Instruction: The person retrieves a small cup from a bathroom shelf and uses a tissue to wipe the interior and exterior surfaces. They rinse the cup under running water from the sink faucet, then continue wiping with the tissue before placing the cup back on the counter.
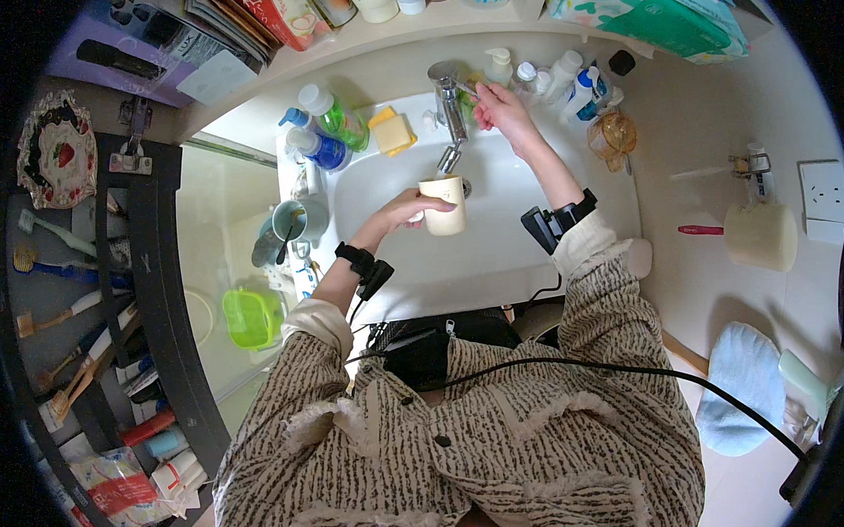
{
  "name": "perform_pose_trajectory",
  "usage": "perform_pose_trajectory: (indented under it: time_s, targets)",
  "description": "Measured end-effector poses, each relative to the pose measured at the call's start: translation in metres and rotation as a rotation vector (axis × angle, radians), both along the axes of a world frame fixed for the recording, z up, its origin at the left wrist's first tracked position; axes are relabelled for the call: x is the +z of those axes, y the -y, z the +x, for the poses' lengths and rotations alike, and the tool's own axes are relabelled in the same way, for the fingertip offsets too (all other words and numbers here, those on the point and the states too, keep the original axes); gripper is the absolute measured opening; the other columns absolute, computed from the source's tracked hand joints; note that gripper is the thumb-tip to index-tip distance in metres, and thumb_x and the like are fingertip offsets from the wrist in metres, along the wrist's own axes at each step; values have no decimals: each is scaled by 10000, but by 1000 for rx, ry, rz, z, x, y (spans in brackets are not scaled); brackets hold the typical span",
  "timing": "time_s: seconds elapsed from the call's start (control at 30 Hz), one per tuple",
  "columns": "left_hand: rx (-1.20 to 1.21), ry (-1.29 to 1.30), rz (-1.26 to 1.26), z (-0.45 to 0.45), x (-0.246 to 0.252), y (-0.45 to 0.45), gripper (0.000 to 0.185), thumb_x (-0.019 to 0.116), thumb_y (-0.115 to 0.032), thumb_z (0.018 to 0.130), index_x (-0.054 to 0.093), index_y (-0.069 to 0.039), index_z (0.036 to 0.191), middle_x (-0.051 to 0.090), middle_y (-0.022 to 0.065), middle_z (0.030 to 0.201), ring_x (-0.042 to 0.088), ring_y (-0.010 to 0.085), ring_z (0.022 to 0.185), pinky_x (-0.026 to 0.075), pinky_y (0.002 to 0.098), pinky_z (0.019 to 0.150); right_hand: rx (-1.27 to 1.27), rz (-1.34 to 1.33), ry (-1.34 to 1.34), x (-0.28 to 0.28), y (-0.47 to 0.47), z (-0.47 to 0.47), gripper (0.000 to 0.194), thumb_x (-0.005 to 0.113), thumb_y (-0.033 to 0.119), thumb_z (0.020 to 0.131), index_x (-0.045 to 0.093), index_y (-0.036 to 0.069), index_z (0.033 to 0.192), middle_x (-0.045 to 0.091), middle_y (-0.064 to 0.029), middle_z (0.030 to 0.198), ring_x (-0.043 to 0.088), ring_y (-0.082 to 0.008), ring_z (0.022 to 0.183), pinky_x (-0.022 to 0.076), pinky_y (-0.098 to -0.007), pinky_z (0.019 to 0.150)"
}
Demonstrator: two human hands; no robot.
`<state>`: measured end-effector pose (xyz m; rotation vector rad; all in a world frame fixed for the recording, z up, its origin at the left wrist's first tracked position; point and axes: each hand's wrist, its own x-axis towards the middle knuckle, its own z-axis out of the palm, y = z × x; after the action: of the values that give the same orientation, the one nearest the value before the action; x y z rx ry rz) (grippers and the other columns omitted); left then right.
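Observation:
My left hand (411, 211) grips a cream-coloured cup (443, 212) by its side, over the white washbasin (505, 266). The cup's mouth is right under the spout of a chrome faucet (452, 118), where water seems to run into it. Up at the faucet's lever handle (466, 89), my right hand (497, 113) has its fingers curled around the tip. What is inside the cup is hidden from this angle. Part of the drain (466, 188) shows just behind the cup.
Blue pump bottles (319, 148), a green bottle (345, 121) and a yellow sponge (393, 131) line the basin's left rim. Several bottles (561, 77) crowd the back right corner. A light blue mug (301, 221) stands left. A shelf (402, 36) overhangs the back; a black cable (599, 367) crosses my front.

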<state>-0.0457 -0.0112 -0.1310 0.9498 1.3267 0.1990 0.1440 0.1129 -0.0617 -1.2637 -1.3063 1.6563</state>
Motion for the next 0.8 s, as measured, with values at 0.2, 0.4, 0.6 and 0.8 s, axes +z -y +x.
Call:
perform_pose_trajectory:
  time_s: [0.2,0.4,0.6,0.8]
  targets:
    - [-202,-539,509,0,-20,12,723,736,-419,551,497,-93,1151,630,67,918,614,205,833,479,323,752,-7,2,-65,2,8,0,313,442,340,917,500,36,874,501,-13,622,457,-75,527,377,-206,491]
    - [43,-242,533,-1,-15,12,669,767,-420,493,574,-90,1042,638,89,912,627,213,746,501,352,642,-130,-11,-120,-17,12,4,335,456,352,909,505,32,826,496,-15,613,429,-82,483,358,-217,454]
    - [-125,-252,352,-2,-13,19,722,760,-416,483,551,-97,1096,634,98,923,615,225,812,487,349,706,-421,-619,-124,-93,70,8,179,490,149,865,543,-23,874,584,-101,740,593,-180,685,522,-297,667]
    - [-408,-730,434,2,-24,30,628,754,-393,493,525,-100,999,635,119,888,618,286,834,493,387,734,-70,-733,-558,-124,98,-21,232,470,-56,818,476,-129,1038,526,-236,1082,574,-330,966,505,-401,851]
